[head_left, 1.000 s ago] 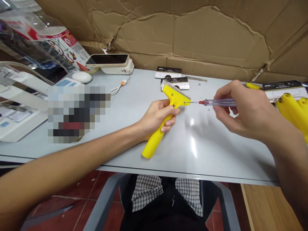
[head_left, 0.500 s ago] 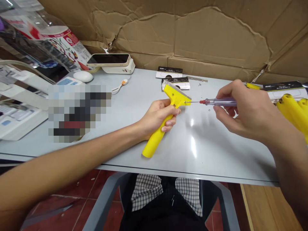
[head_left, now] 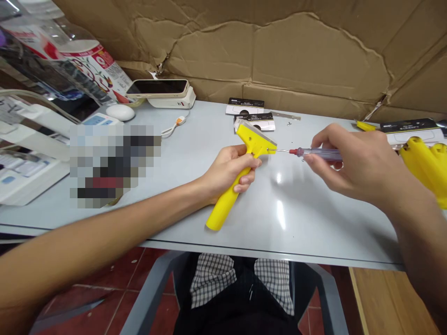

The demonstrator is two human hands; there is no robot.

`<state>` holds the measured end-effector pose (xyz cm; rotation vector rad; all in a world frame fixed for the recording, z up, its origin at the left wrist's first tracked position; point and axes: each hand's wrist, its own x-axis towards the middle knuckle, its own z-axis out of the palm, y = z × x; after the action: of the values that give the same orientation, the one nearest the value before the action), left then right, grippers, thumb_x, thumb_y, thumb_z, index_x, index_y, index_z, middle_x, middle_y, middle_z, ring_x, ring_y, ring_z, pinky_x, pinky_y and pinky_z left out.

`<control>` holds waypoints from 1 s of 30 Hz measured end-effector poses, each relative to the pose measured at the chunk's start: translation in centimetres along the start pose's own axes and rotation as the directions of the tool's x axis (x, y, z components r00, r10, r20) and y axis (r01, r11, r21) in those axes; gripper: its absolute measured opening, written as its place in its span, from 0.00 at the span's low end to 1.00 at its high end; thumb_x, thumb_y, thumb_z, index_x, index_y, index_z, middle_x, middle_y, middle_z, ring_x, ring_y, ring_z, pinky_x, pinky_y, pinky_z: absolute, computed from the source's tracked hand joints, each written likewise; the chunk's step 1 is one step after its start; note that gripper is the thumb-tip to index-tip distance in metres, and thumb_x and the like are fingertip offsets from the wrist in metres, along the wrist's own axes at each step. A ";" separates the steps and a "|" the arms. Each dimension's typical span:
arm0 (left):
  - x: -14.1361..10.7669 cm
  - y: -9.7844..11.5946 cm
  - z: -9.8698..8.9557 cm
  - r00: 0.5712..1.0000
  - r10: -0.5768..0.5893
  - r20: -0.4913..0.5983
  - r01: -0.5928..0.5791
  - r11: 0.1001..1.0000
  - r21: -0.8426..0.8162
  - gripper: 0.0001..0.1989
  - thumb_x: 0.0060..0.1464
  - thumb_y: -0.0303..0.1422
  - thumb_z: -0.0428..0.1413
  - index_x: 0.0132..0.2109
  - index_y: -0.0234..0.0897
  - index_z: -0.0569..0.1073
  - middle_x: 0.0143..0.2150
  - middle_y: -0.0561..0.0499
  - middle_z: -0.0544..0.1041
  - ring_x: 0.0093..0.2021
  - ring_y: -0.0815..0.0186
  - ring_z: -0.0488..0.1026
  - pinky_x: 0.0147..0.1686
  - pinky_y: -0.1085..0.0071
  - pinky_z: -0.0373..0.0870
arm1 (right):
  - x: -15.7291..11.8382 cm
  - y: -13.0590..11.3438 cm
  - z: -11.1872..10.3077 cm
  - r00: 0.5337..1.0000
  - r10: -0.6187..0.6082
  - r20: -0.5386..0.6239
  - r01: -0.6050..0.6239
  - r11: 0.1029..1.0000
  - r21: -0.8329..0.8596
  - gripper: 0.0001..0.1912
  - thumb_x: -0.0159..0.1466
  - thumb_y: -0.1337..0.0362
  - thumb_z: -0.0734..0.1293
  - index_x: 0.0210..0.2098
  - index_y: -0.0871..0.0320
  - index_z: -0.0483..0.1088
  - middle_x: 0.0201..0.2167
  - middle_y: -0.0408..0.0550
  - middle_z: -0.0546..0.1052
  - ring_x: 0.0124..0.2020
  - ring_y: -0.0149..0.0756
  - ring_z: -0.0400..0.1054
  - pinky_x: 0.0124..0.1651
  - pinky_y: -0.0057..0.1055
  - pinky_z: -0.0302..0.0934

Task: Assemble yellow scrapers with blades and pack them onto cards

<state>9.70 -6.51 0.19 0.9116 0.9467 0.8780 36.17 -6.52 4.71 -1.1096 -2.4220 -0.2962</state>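
Observation:
My left hand (head_left: 228, 172) is closed around a yellow plastic scraper (head_left: 223, 204), gripping it just below its wider head. The scraper's flat head (head_left: 254, 142) points up and away from me, with a metal blade edge along its far side. My right hand (head_left: 352, 163) pinches a small screwdriver (head_left: 316, 154) with a clear handle and red collar. Its thin metal shaft reaches the right side of the scraper head, near a small hole or screw. A few tiny screws (head_left: 289, 123) lie on the table beyond.
Black-and-white packaging cards (head_left: 249, 107) lie behind the scraper. More yellow scraper handles (head_left: 421, 163) and another card (head_left: 408, 126) sit at the right. A phone on a white power bank (head_left: 157, 87), a white mouse (head_left: 120, 111) and a pixelated patch occupy the left. Corrugated cardboard lines the wall.
My right hand and the screwdriver have dropped slightly, and the tip sits a little lower on the scraper head. My left hand and the scraper have barely moved.

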 end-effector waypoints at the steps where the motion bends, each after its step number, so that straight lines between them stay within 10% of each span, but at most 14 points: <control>1: 0.0 0.0 0.0 1.000 -0.002 0.000 0.002 1.000 0.000 0.08 0.52 0.24 0.62 0.34 0.37 0.69 0.24 0.58 0.68 0.14 0.78 0.57 0.12 0.79 0.52 | 0.0 -0.2 -0.2 0.999 0.018 0.028 -0.019 1.000 0.019 0.12 0.71 0.54 0.67 0.46 0.55 0.72 0.24 0.43 0.75 0.21 0.39 0.65 0.29 0.37 0.52; 30: 0.0 0.1 0.2 0.999 -0.009 -0.035 0.009 1.000 0.002 0.09 0.52 0.24 0.62 0.37 0.38 0.69 0.23 0.59 0.66 0.14 0.78 0.57 0.12 0.78 0.52 | -0.1 -0.4 -0.1 0.998 0.028 0.060 -0.028 1.000 0.009 0.13 0.70 0.58 0.70 0.50 0.58 0.75 0.32 0.47 0.83 0.23 0.38 0.70 0.33 0.37 0.57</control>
<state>9.86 -6.51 0.32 0.8956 0.9812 0.8875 35.91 -6.89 4.77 -1.1625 -2.4552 -0.2449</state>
